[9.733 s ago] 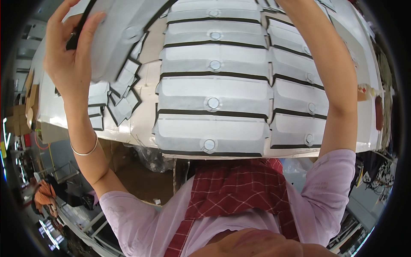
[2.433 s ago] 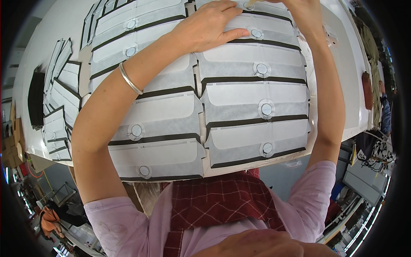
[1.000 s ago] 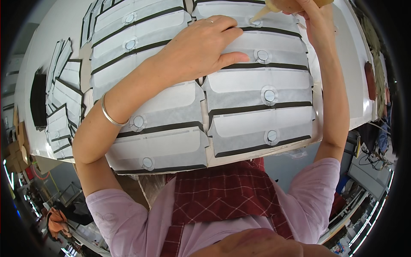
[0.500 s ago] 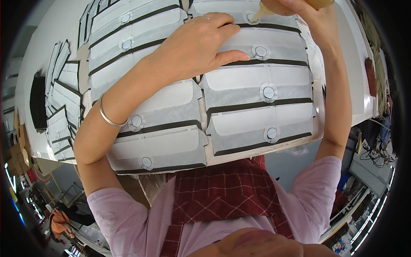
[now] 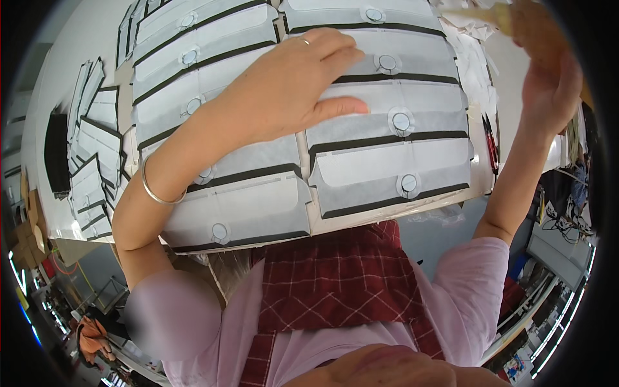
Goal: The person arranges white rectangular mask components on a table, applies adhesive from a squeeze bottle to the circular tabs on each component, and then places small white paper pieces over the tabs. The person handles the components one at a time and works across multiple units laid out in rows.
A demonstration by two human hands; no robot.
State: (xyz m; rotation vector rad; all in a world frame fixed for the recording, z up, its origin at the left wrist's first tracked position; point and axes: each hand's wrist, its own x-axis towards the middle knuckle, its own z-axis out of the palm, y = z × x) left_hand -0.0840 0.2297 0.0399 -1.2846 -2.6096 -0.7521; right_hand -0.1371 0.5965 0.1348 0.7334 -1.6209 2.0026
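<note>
Rows of flat white-and-grey panels [image 5: 393, 164] with black edge strips lie overlapped before me in two columns. Each visible one carries a small round disc [image 5: 401, 121] inside a clear circle. My left hand [image 5: 316, 84] lies palm down across the panels, thumb apart from the slightly bent fingers, holding nothing. At the upper right, beyond the panels' edge, my right hand [image 5: 551, 90] is closed around a squeeze bottle [image 5: 487, 13] with a tapered pale nozzle pointing left. Blur and the frame's rim hide part of the bottle and fingers.
Loose black-edged panels [image 5: 100, 138] are piled on the white table at the left, beside a black stack [image 5: 58, 155]. Red-and-black pen-like tools [image 5: 491, 145] lie right of the panels, below crumpled white scraps [image 5: 474, 64]. Cables [image 5: 567, 226] hang at the far right.
My right hand has carried the bottle rightward, away from a disc in the upper right column. The panels appear slightly higher in view. My left hand stays over them, shifted a little down.
</note>
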